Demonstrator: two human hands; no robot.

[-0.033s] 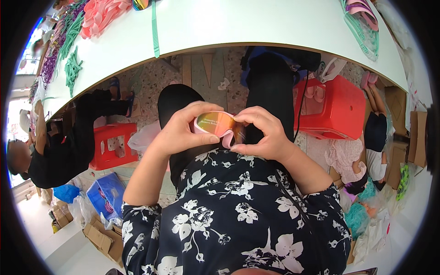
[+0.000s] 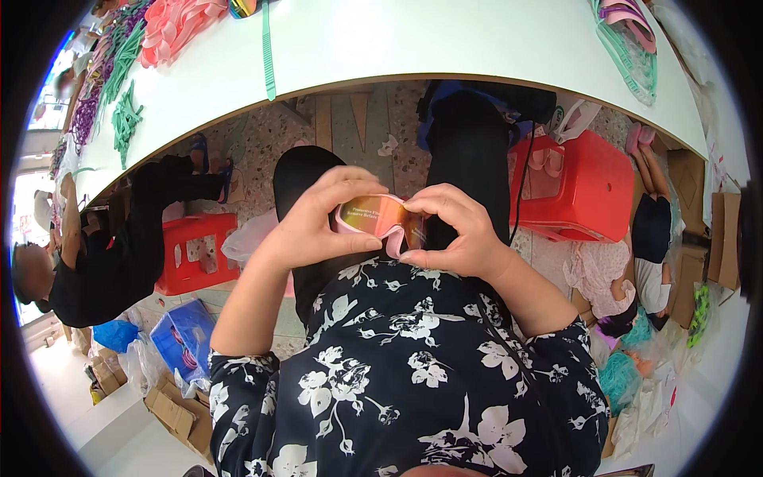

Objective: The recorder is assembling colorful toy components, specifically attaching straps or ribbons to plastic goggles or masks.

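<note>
I hold a pair of pink-framed goggles [image 2: 378,217] with an orange mirrored lens in both hands, above my lap and below the table edge. My left hand [image 2: 314,222] grips the goggles' left end, thumb underneath and fingers curled over the top. My right hand [image 2: 457,234] closes around the right end and hides that side of the frame. I wear a dark top with white flowers [image 2: 397,374] and black trousers.
The white table [image 2: 413,40] curves across the top, with pink goggle frames [image 2: 171,24], green straps [image 2: 123,119] and mint goggles [image 2: 632,40] on it. Red plastic stools [image 2: 195,254] [image 2: 584,187] stand on the floor. A person in black [image 2: 87,270] sits at left; blue bags and cardboard boxes lie at lower left.
</note>
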